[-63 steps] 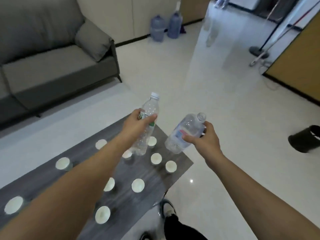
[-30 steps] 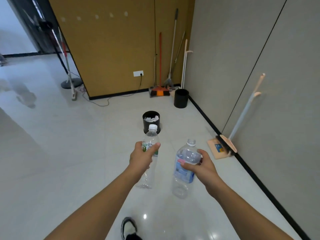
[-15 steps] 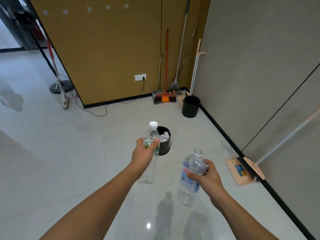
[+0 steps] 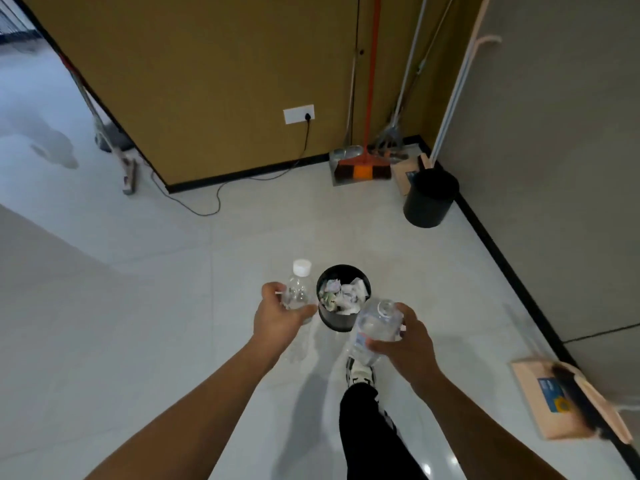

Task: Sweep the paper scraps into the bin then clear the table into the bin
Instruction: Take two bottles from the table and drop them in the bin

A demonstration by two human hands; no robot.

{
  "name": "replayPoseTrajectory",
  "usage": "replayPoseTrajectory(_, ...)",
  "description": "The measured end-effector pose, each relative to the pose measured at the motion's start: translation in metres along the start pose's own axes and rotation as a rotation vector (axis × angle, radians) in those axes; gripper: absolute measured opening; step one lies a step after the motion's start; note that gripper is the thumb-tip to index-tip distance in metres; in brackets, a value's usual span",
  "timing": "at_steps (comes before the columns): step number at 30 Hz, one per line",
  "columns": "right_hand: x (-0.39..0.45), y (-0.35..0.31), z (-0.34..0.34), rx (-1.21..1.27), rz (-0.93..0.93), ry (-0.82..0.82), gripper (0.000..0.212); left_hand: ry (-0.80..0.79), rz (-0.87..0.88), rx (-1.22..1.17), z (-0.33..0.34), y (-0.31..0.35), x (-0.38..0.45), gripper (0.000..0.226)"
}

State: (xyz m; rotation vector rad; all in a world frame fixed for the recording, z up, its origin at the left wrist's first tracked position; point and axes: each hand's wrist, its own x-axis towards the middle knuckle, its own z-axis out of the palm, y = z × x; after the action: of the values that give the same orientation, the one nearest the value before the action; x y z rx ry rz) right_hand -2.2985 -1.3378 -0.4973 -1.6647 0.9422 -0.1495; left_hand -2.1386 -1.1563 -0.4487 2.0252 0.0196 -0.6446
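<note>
A small black bin [image 4: 337, 323] stands on the white floor just ahead of me, holding crumpled paper scraps [image 4: 343, 295]. My left hand [image 4: 277, 318] grips a clear capped bottle [image 4: 298, 289] upright, just left of the bin's rim. My right hand [image 4: 408, 341] grips a second clear bottle with a blue label [image 4: 375, 329], tilted, its open neck at the bin's near right edge. The table is out of view.
A second black bin [image 4: 431, 199] stands in the far corner beside an orange broom [image 4: 363, 168] and other long-handled tools. A dustpan with brush [image 4: 568, 400] lies by the right wall. A power cable [image 4: 221, 199] runs along the floor. My shoe [image 4: 362, 372] is below the bin.
I have walked from the table to the bin, carrying both bottles. The bin has come from a short way ahead to right between my hands, and the view tilts further down.
</note>
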Motion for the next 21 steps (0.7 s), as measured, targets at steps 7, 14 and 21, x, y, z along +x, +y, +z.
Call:
replayPoseTrajectory(7, 0.165, 0.018, 0.024, -0.196, 0.123, -0.040, 0.076, 0.010, -0.108, 0.109, 0.063, 0.011, 0.162, 0.061)
replayPoseTrajectory(14, 0.285, 0.081, 0.070, -0.330, 0.211, -0.024, 0.090, -0.022, -0.116, 0.168, 0.134, -0.043, 0.285, 0.066)
replayPoseTrajectory(21, 0.353, 0.144, 0.116, -0.421, 0.234, -0.100, 0.095, -0.184, -0.069, 0.309, 0.177, -0.113, 0.367, 0.071)
